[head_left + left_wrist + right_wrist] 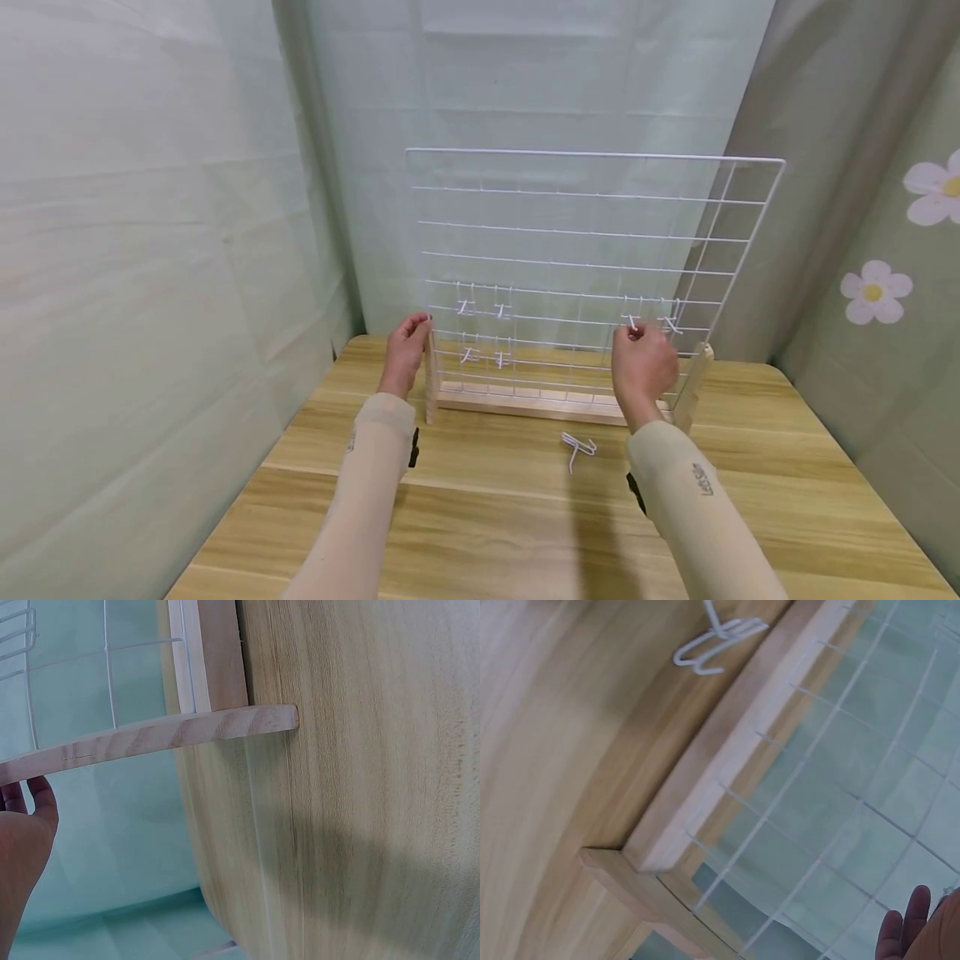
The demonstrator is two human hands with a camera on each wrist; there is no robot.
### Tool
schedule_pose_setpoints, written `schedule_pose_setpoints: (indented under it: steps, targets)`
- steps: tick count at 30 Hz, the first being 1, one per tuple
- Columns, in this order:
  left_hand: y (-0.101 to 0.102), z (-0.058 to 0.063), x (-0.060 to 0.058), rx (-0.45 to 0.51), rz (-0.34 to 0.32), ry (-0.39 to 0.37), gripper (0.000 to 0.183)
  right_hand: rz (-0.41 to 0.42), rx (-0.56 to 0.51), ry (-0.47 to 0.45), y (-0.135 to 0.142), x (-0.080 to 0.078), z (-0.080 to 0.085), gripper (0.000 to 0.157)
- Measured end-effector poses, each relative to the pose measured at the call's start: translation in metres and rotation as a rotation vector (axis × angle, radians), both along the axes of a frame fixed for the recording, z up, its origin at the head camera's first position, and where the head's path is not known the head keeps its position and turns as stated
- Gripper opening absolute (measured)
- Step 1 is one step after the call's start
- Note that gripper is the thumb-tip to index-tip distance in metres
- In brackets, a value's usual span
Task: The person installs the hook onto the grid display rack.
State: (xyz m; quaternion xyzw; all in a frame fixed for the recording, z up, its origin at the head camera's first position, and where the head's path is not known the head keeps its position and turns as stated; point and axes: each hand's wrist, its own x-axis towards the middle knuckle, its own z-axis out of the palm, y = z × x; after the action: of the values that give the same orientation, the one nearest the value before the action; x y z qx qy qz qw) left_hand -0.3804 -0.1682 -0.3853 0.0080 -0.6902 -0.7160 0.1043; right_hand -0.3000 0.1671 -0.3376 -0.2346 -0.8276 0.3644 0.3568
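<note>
A white wire grid panel [570, 265] stands upright in a wooden base [525, 403]. My left hand [406, 354] pinches the top of the left wooden upright [432, 383], its fingertips [45, 799] against the wood in the left wrist view. At the grid's right side, my right hand [645, 367] has curled fingers at the prong of a white wire hook [631, 317] and seems to pinch it; the fingertips are mostly hidden. Beside it hangs another hook [670, 317]. Several more hooks [501, 310] hang in two rows on the left.
A loose white wire hook [579, 447] lies on the wooden table [495, 500] in front of the base, also visible in the right wrist view. The right wooden upright [693, 385] stands beside my right wrist. Pale green curtains [187, 250] surround the table.
</note>
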Motion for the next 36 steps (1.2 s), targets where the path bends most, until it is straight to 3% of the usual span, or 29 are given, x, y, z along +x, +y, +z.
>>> schedule_pose_setpoints:
  steps: [36]
  targets:
    - [0.0,0.0,-0.001,-0.017,0.005,-0.013,0.037,0.048,-0.072,-0.086,-0.003,0.026,-0.061,0.026]
